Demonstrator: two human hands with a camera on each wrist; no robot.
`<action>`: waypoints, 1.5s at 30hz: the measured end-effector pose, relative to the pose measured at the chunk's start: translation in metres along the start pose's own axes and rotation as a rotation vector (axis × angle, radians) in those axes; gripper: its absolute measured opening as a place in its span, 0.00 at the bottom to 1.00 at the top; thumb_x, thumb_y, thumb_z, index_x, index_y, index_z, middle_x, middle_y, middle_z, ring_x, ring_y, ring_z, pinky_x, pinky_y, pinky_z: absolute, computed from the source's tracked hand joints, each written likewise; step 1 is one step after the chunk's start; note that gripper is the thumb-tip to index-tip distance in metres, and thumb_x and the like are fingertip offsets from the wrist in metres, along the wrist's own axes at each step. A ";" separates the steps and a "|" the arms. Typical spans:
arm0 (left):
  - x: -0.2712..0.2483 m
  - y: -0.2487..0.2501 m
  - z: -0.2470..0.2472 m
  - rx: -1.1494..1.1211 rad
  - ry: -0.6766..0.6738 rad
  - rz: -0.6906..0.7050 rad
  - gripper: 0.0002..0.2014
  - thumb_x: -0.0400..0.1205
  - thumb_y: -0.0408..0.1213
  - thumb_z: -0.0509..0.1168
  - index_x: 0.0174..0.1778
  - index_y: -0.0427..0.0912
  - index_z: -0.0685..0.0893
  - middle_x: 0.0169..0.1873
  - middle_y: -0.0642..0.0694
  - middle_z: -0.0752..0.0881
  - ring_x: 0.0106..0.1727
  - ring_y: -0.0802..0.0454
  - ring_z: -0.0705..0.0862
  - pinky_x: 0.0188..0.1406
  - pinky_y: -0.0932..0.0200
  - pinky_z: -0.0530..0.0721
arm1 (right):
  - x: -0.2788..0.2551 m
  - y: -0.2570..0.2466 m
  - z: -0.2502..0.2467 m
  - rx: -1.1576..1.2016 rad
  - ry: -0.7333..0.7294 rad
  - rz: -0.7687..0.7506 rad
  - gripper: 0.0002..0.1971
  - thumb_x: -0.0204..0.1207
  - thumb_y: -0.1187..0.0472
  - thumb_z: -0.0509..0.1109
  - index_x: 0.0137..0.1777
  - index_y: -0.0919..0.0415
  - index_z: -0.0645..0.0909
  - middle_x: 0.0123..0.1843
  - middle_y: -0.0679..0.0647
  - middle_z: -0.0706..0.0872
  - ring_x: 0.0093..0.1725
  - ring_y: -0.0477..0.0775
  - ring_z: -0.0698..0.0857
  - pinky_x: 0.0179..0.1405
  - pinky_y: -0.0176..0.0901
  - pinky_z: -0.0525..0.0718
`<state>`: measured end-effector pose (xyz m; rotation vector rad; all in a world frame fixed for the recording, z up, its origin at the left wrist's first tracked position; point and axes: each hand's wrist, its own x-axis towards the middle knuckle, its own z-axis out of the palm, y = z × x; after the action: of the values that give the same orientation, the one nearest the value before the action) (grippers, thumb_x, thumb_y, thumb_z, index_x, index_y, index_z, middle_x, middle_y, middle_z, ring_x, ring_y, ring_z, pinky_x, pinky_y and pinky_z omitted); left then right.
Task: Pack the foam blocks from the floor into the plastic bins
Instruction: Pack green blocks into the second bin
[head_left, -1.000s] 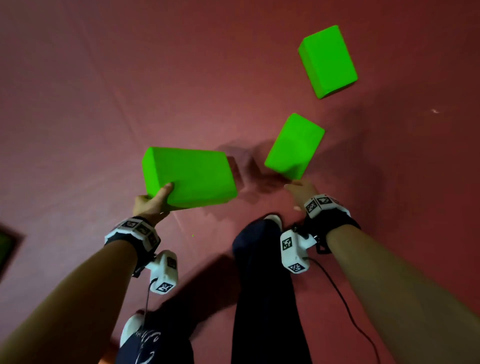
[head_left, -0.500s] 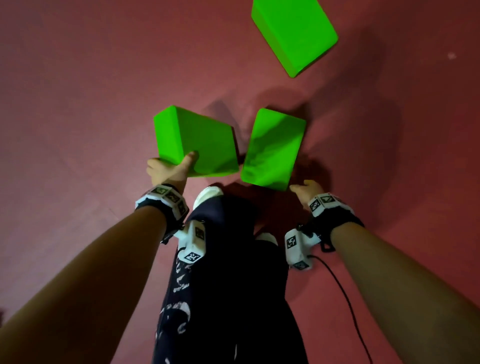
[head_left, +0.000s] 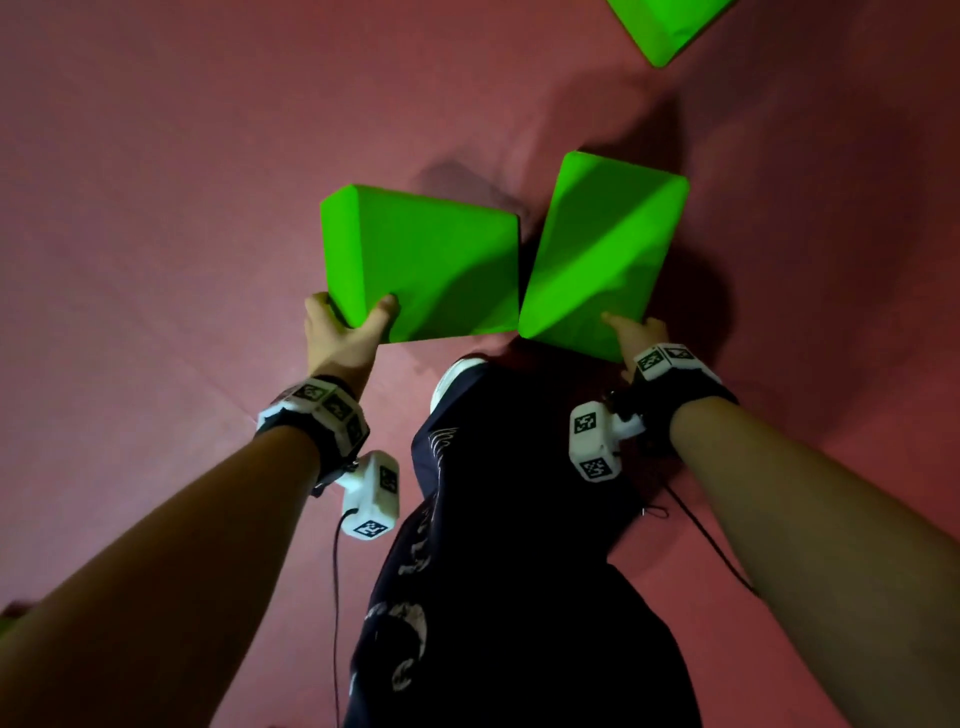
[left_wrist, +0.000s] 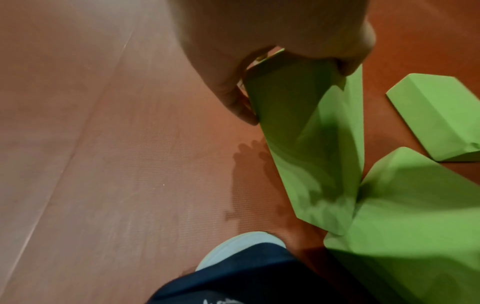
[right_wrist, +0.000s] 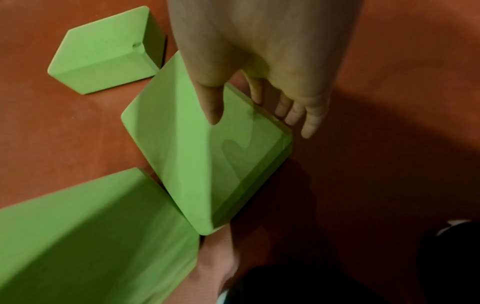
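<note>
Two bright green foam blocks hang side by side over the red floor. My left hand (head_left: 348, 322) grips the left block (head_left: 426, 260) at its near corner, thumb on top and fingers wrapped under; the left wrist view shows the same left hand (left_wrist: 285, 67) on that block (left_wrist: 319, 144). My right hand (head_left: 634, 332) holds the right block (head_left: 602, 249) by its near edge. In the right wrist view its thumb (right_wrist: 213, 107) lies on the block (right_wrist: 197, 156) and its fingers (right_wrist: 293, 111) run down the far side. The two blocks nearly touch. No bin is in view.
A third green block (head_left: 670, 26) lies on the floor at the far right, also visible as a block (right_wrist: 103, 55) in the right wrist view. My dark trouser legs (head_left: 509, 519) and a white shoe (head_left: 457, 379) stand just below the blocks. Camera cables hang from both wrists.
My right hand has reached the second block and taken hold of it. The left hand has brought its block in beside it. The third block has slid to the top edge of the view.
</note>
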<state>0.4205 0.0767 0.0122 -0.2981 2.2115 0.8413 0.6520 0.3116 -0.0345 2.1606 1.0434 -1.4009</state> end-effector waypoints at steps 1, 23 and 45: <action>0.004 -0.002 0.002 0.000 0.012 0.008 0.29 0.55 0.75 0.73 0.43 0.69 0.68 0.56 0.39 0.83 0.57 0.40 0.84 0.56 0.36 0.84 | -0.010 -0.005 0.000 -0.001 -0.002 -0.018 0.50 0.48 0.36 0.74 0.72 0.58 0.71 0.66 0.59 0.81 0.61 0.65 0.81 0.66 0.63 0.77; -0.129 0.115 -0.018 0.570 -0.120 0.194 0.37 0.68 0.54 0.77 0.63 0.37 0.69 0.59 0.38 0.72 0.59 0.38 0.76 0.60 0.42 0.78 | -0.154 0.009 -0.076 -0.124 0.029 -0.036 0.45 0.59 0.45 0.79 0.70 0.66 0.63 0.68 0.64 0.78 0.63 0.65 0.81 0.65 0.58 0.78; -0.469 0.183 0.145 1.267 -0.658 1.043 0.39 0.71 0.49 0.76 0.69 0.30 0.68 0.64 0.33 0.75 0.67 0.34 0.74 0.66 0.44 0.72 | -0.322 0.274 -0.312 0.566 0.396 0.260 0.38 0.64 0.38 0.75 0.69 0.54 0.66 0.67 0.63 0.70 0.67 0.71 0.75 0.67 0.60 0.76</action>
<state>0.7491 0.2903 0.3606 1.5672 1.7087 -0.1718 0.9757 0.2063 0.3664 2.9451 0.4714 -1.2795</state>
